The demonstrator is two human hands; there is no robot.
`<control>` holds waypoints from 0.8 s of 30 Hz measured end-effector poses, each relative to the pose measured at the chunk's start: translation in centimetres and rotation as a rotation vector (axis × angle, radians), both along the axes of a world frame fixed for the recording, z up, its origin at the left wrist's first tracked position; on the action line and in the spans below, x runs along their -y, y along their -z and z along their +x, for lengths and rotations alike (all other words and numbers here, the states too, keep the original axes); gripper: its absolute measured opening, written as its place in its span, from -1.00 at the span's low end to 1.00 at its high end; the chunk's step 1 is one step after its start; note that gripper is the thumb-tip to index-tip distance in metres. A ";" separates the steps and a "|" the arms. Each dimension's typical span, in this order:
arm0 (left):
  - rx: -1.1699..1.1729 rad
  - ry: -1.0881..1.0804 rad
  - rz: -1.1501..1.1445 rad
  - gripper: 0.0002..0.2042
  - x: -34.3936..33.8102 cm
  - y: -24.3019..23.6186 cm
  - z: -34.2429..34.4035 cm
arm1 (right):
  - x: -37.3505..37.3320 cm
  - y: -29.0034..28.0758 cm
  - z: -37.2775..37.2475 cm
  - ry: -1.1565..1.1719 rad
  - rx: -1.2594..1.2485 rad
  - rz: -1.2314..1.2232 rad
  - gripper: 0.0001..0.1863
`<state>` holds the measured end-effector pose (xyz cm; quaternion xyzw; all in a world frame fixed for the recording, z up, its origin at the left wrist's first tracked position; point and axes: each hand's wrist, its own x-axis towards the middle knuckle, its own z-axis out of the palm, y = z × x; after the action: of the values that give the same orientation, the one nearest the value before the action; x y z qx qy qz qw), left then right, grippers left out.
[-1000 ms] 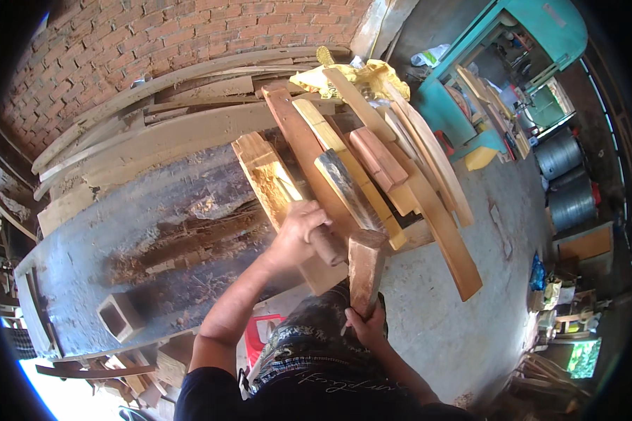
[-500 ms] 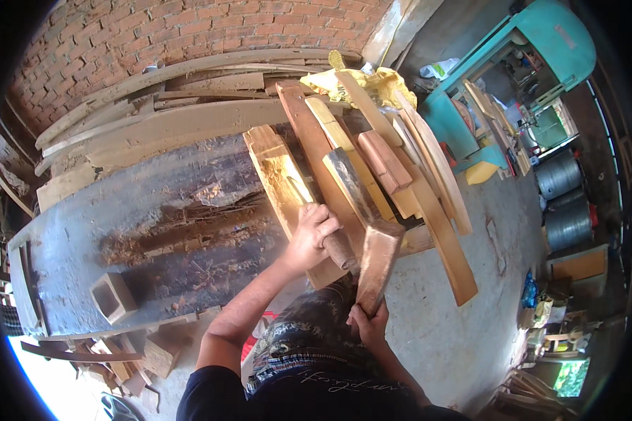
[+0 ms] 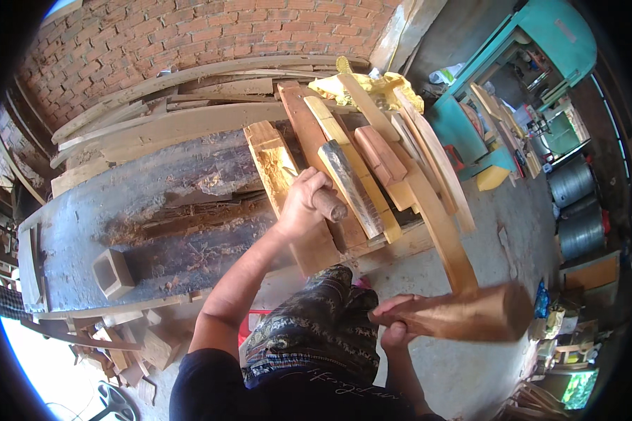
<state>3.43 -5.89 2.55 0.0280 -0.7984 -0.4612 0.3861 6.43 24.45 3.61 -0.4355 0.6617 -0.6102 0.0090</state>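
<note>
My left hand is closed around the round wooden handle of a chisel. Its blade points away from me into the hollowed, pale face of a thick wooden block. Out to the right, my right hand grips a wooden mallet by its handle, the head lying sideways and slightly blurred, apart from the chisel. Just right of the chisel rests a dark-faced wood strip. Beyond it lies a reddish grooved block on yellowish boards.
Under the work spreads a big dark slab with a rough cavity, and a hollow block sits on it. Long planks line the brick wall. A teal bandsaw and metal drums stand at right.
The mallet has swung away from beside the chisel handle, out to the right, with my right hand. My left hand stays on the chisel, shifted slightly up. The dark-faced strip now shows fully.
</note>
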 end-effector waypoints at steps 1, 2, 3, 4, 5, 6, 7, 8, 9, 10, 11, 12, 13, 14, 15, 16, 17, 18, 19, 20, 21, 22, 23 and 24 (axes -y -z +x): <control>-0.007 0.001 -0.016 -0.71 -0.3 0.0 -0.3 | 0.5 1.3 -0.1 0.050 -0.059 0.009 -0.86; -0.014 0.002 -0.032 -0.72 -0.5 0.1 -0.5 | 0.6 2.8 -0.5 0.101 -0.118 0.018 -0.87; -0.013 -0.006 -0.056 -0.70 -0.8 0.5 -1.0 | -0.7 5.9 -1.0 0.068 -0.018 0.319 -0.83; -0.011 -0.017 -0.063 -0.70 -0.7 1.4 -0.9 | 2.6 3.5 -0.3 0.145 0.450 0.276 -0.78; -0.004 -0.008 -0.084 -0.70 -0.6 2.3 -0.9 | 2.8 3.8 0.1 0.160 0.539 0.204 -0.78; 0.001 0.002 -0.103 -0.70 -0.7 2.3 -0.7 | 3.0 3.4 0.3 0.175 0.626 0.134 -0.77; 0.030 0.012 -0.079 -0.69 -0.9 2.3 -0.6 | 3.2 2.9 0.6 0.165 0.625 0.134 -0.77; 0.030 0.004 -0.082 -0.69 -0.7 2.3 -0.6 | 3.2 2.3 0.9 0.176 0.587 -0.067 -0.76; 0.025 -0.004 -0.080 -0.69 -0.6 2.0 -0.7 | 3.0 1.6 1.3 0.193 0.548 -0.268 -0.74; 0.022 -0.011 -0.077 -0.70 -0.6 1.8 -0.7 | 2.6 1.8 1.2 0.193 0.549 -0.268 -0.74; 0.009 -0.013 -0.081 -0.69 -0.6 2.0 -0.5 | 1.9 2.4 0.7 0.131 0.392 -0.232 -0.74; 0.005 -0.008 -0.082 -0.69 -0.7 2.2 -0.7 | 1.1 3.1 -0.1 0.074 0.228 -0.197 -0.74; -0.002 -0.019 -0.090 -0.69 -0.9 2.3 -1.0 | 0.9 3.7 -0.7 0.052 0.192 -0.031 -0.72; -0.009 -0.030 -0.098 -0.69 -1.1 2.4 -1.3 | 0.5 4.3 -1.2 0.059 0.186 -0.033 -0.72; -0.018 -0.060 -0.137 -0.70 -1.1 2.0 -1.2 | 1.6 3.6 -1.5 0.115 0.309 0.171 -0.71; -0.019 -0.058 -0.139 -0.70 -1.1 2.1 -1.2 | 2.2 3.3 -1.7 0.170 0.431 0.375 -0.69; -0.008 -0.047 -0.135 -0.70 -1.2 2.4 -1.1 | 1.6 3.5 -1.9 0.212 0.359 0.432 -0.66; 0.007 -0.049 -0.126 -0.69 -1.2 2.6 -0.8 | 1.4 3.3 -1.5 0.204 0.359 0.437 -0.66; -0.022 -0.060 -0.112 -0.69 -0.7 2.7 -1.0 | 1.2 2.9 -1.1 0.186 0.366 0.270 -0.67; 0.001 -0.063 -0.072 -0.68 -0.2 2.9 -1.0 | 1.1 2.7 -0.7 0.169 0.374 0.104 -0.68; 0.010 -0.057 -0.055 -0.68 -0.2 2.3 -0.9 | 1.0 2.6 -0.4 0.166 0.404 0.026 -0.65; 0.019 -0.052 -0.038 -0.69 -0.3 1.9 -0.7 | 1.0 2.4 0.0 0.165 0.406 0.032 -0.65; 0.022 -0.054 -0.033 -0.69 -0.5 2.0 -0.6 | 1.0 2.2 0.4 0.136 0.351 0.009 -0.65; 0.000 -0.086 -0.058 -0.69 -0.7 1.9 -0.6 | 1.3 1.9 0.7 0.103 0.292 -0.018 -0.64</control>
<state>2.84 -5.24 0.63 0.0515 -0.8094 -0.4210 0.4061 7.10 23.18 1.74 -0.3075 0.6695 -0.6725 0.0701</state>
